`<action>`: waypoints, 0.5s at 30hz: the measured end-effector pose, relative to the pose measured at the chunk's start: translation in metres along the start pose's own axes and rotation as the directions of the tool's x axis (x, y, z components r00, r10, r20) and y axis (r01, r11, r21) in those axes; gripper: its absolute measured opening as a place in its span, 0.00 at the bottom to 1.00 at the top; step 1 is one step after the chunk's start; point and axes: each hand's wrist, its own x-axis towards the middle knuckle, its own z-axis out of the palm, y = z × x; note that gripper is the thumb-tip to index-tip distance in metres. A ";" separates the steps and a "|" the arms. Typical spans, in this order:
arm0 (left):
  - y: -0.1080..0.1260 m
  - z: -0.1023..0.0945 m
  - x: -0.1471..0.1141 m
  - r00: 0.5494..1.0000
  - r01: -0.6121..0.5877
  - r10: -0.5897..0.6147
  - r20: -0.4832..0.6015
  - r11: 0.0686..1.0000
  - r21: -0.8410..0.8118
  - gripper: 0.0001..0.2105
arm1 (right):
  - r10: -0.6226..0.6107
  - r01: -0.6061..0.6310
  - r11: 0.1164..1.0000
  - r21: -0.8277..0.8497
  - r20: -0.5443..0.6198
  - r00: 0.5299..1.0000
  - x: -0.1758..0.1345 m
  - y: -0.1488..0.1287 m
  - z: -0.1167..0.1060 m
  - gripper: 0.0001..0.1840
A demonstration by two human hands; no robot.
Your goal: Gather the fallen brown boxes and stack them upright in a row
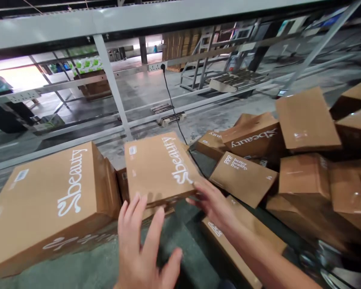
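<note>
Hiding carton (153, 168) corner — right hand (213, 202), blurred.

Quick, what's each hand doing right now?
Left hand: open, spread by the near edge of a box.
Right hand: at that box's corner; cannot tell whether it grips.

Matt cardbd box (153, 166), semi-gloss metal frame (123, 18), smooth conc.-look flr (135, 91)

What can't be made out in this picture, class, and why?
Head view:
Middle box: contents hidden by its cardboard.
Its label: print too small and blurred.
Right hand: blur hides whether it touches that box.
Left hand: forearm cut off by bottom edge.
Left box: cut off by left edge.
</note>
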 end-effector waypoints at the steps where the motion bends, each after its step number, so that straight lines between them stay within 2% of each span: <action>1: -0.007 0.011 0.000 0.996 -0.001 -0.005 0.086 0.998 0.064 0.36 | 0.051 -0.050 0.998 0.027 -0.060 0.997 0.001 -0.002 0.016 0.36; 3: -0.017 0.030 -0.001 0.977 0.025 -0.065 0.204 0.981 0.194 0.35 | 0.097 -0.085 0.993 0.079 -0.155 0.983 0.004 -0.005 0.035 0.34; 4: -0.019 0.036 -0.002 0.970 0.040 -0.098 0.222 0.967 0.252 0.32 | 0.100 -0.081 0.990 0.117 -0.164 0.981 0.005 -0.006 0.038 0.33; 7: -0.011 0.037 -0.006 0.973 0.020 -0.098 0.209 0.938 0.346 0.23 | 0.150 -0.119 0.942 0.315 -0.075 0.986 0.010 -0.004 0.033 0.30; 9: -0.002 0.029 -0.010 0.975 -0.023 -0.067 0.211 0.916 0.400 0.22 | 0.119 -0.103 0.916 0.387 -0.017 0.993 0.011 -0.002 0.030 0.27; 12: 0.004 0.017 -0.015 0.973 -0.046 -0.054 0.224 0.907 0.418 0.22 | 0.025 -0.031 0.938 0.346 0.024 0.999 0.004 -0.003 0.035 0.25; 15: -0.002 0.012 -0.016 0.971 -0.037 -0.079 0.225 0.881 0.472 0.22 | -0.058 0.042 0.975 0.216 0.068 0.996 -0.005 -0.005 0.045 0.29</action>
